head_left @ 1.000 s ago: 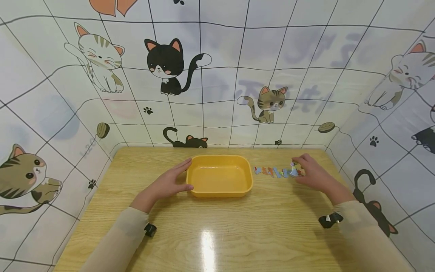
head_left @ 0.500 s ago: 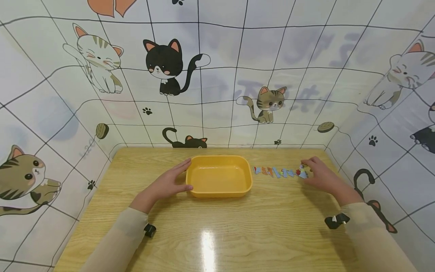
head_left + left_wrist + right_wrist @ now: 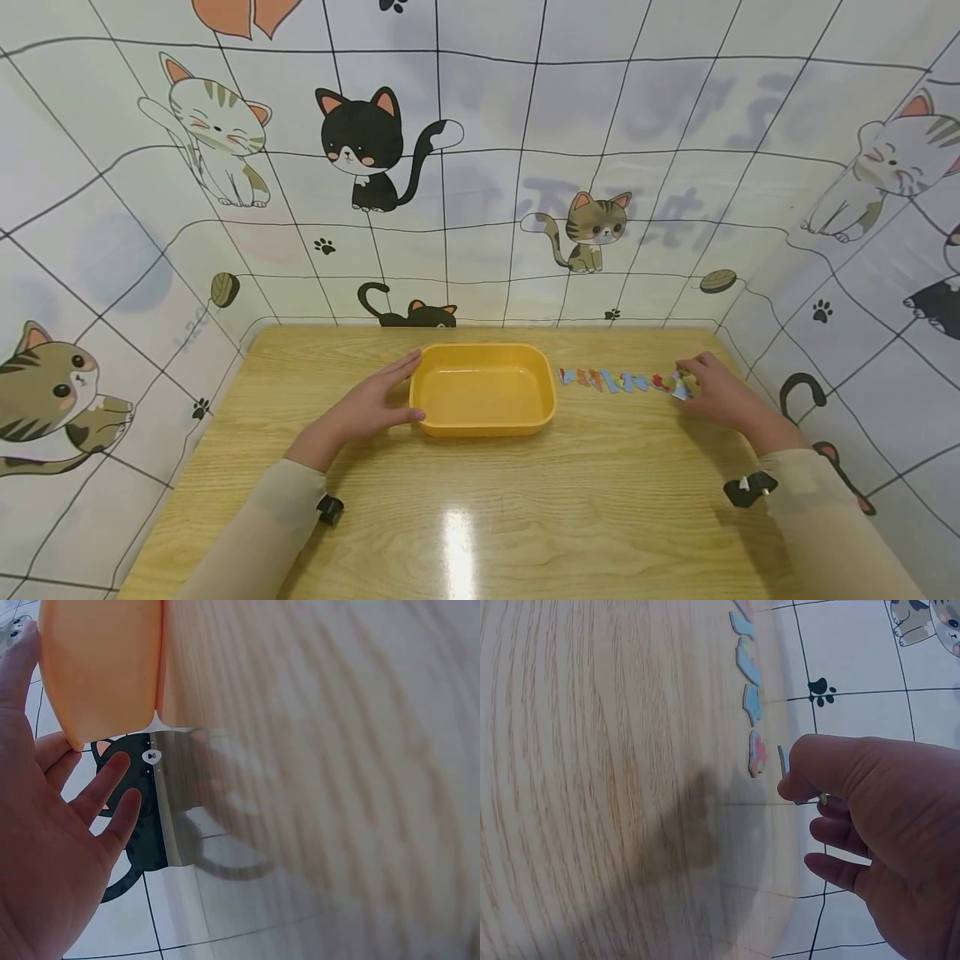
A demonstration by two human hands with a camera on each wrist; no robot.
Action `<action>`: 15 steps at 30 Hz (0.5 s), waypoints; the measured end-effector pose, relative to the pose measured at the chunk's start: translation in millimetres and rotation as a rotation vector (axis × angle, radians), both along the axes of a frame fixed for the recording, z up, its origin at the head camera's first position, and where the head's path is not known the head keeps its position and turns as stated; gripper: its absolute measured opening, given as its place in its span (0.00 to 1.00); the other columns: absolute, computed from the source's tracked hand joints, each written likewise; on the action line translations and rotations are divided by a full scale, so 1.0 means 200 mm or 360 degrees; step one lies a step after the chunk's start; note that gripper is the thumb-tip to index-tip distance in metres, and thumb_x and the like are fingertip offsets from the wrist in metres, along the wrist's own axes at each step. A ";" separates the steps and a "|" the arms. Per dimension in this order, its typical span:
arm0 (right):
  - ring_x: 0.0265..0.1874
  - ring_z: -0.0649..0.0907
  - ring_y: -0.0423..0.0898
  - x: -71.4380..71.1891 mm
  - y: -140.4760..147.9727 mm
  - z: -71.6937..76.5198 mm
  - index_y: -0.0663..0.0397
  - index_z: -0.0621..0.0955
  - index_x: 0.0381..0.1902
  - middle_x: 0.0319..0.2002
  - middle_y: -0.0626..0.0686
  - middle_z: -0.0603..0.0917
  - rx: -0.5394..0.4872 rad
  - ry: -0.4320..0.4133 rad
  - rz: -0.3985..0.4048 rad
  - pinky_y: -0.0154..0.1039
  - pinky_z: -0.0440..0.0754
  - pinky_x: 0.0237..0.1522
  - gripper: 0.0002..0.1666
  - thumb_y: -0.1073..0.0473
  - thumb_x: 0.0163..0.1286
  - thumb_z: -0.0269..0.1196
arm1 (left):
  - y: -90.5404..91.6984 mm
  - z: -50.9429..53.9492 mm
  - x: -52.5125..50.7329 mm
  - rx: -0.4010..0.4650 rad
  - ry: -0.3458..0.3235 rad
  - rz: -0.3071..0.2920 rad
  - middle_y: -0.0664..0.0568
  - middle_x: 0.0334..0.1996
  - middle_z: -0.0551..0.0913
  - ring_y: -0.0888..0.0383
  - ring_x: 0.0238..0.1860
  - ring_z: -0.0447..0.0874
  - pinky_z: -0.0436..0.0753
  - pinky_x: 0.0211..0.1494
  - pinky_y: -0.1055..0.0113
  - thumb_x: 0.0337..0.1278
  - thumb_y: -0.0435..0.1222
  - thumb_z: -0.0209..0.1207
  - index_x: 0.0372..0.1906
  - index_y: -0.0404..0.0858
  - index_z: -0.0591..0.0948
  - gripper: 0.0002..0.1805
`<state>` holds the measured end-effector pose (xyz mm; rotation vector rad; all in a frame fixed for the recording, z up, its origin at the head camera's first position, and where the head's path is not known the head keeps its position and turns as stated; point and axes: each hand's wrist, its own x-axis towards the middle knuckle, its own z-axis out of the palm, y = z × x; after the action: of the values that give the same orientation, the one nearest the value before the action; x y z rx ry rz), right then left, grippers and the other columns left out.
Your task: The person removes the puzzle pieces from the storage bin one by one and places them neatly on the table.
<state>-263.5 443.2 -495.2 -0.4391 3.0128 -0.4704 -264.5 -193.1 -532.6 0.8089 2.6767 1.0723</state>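
Observation:
In the head view a yellow plastic tray (image 3: 483, 427) sits near the back of the wooden table. My left hand (image 3: 367, 404) rests against its left end, fingers spread, thumb at the front corner and fingertips at the back one. To the tray's right, small flat puzzle pieces (image 3: 611, 382) with blue, orange and red print form a row. At the row's right end my right hand (image 3: 722, 398) pinches one puzzle piece (image 3: 681, 387) between thumb and index finger. The right wrist view shows that piece edge-on, mostly hidden by the thumb, just past the last piece (image 3: 757, 754) of the row.
Behind the wooden table (image 3: 525, 508) hangs a white gridded cloth (image 3: 480, 192) printed with cats, which also covers both sides. The back edge of the table runs close behind the tray and the pieces.
My right hand has shifted right along the row and slightly toward me. A red-printed piece now lies uncovered at the row's end. My left hand and the tray stay in place.

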 end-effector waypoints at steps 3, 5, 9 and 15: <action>0.46 0.81 0.64 0.00 0.01 -0.01 0.82 0.74 0.70 0.54 0.74 0.75 0.0011 -0.0016 -0.0007 0.62 0.84 0.47 0.44 0.67 0.59 0.78 | 0.00 0.00 0.00 0.0006 -0.0005 0.0000 0.55 0.91 0.51 0.45 0.89 0.50 0.55 0.87 0.38 0.67 0.56 0.76 0.90 0.42 0.59 0.57; 0.47 0.81 0.64 -0.01 0.02 -0.02 0.82 0.74 0.70 0.54 0.74 0.75 0.0021 -0.0028 -0.0009 0.62 0.83 0.47 0.45 0.67 0.59 0.78 | 0.00 0.00 0.00 0.0009 -0.0007 0.0001 0.55 0.91 0.52 0.45 0.89 0.50 0.55 0.87 0.38 0.67 0.55 0.76 0.90 0.42 0.59 0.56; 0.46 0.80 0.64 -0.02 0.04 -0.04 0.82 0.74 0.70 0.54 0.74 0.75 0.0042 -0.0042 0.0005 0.63 0.82 0.48 0.45 0.68 0.57 0.78 | 0.01 0.01 0.01 0.0002 -0.0007 0.0008 0.55 0.91 0.52 0.45 0.89 0.50 0.55 0.87 0.37 0.67 0.55 0.76 0.90 0.42 0.59 0.56; 0.50 0.79 0.68 -0.04 0.05 -0.06 0.81 0.74 0.70 0.55 0.74 0.75 0.0035 -0.0079 -0.0012 0.67 0.81 0.53 0.47 0.67 0.55 0.80 | 0.01 0.01 0.01 -0.0002 -0.0001 0.0013 0.55 0.91 0.52 0.44 0.89 0.51 0.56 0.87 0.36 0.67 0.53 0.76 0.90 0.42 0.59 0.56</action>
<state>-271.1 454.1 -507.0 -0.4085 2.9698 -0.4420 -262.7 -191.3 -531.3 0.7977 2.6824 1.0725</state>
